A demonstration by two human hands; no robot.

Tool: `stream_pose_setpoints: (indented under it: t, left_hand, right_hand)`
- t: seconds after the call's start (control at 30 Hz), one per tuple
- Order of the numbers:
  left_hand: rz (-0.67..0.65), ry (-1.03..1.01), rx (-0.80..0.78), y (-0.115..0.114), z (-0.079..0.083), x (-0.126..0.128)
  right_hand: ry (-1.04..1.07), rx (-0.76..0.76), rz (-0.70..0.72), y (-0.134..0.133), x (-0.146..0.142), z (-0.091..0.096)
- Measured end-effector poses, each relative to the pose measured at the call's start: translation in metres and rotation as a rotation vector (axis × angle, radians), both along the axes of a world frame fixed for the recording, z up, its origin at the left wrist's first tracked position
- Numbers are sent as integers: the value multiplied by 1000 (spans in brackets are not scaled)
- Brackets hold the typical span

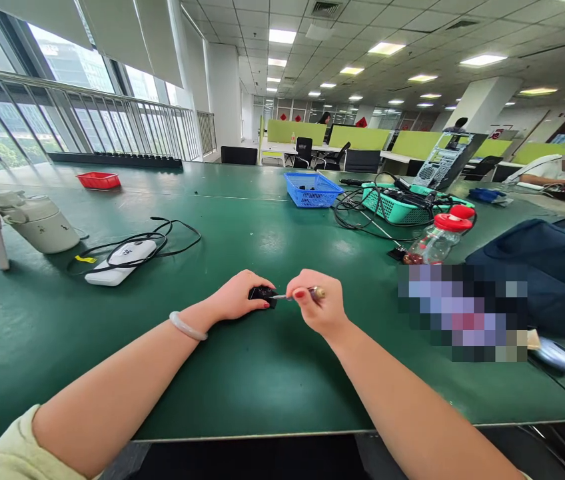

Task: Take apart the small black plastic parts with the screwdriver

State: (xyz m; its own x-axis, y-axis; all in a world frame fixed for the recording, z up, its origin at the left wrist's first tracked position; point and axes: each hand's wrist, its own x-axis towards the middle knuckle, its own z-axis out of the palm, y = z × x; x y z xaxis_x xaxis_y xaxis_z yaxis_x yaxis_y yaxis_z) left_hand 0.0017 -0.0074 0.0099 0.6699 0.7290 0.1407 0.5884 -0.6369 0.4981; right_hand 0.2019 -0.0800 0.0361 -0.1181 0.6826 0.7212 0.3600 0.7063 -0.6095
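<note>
On the green table in front of me, my left hand is closed round a small black block-shaped part, its fingers covering much of it. I cannot make out exactly what the part is. My right hand is wrapped round the handle of a screwdriver. The thin metal shaft points left, and its tip meets the right side of the black part. The handle's end sticks out of the right fist. Both hands are near the middle of the table, close together.
To the left are a tilted cream kettle-like jug, a white device with a black cable and a red tray. A blue basket, a green basket of cables, a red-lidded jar and a dark bag stand right.
</note>
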Motion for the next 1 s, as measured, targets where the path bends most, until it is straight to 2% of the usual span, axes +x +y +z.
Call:
stream_pose_setpoints:
  t: [0.17,0.27,0.37,0.47,0.57,0.77,1.0]
  left_hand:
    - [24,-40,-9,3,-3,3]
    - [8,-71,-44,5,-4,3]
    - [-26,-105,-55,6,-5,3]
    - [-44,-120,-47,5,-5,2]
    - [-41,-124,-41,5,-6,2]
    - [-15,-105,-20,6,-5,3]
    - [-3,-83,-22,6,-4,4]
  right_hand:
    - [-200,19,24,10,-2,-13]
    - [-263,93,70,11,-2,-17]
    - [-338,276,117,8,-5,-19]
    - [-450,501,101,5,-10,-20]
    - [-541,630,98,2,-15,-21]
    - [-705,595,202,0,-25,-28]
    - [-856,761,178,0,-35,-41]
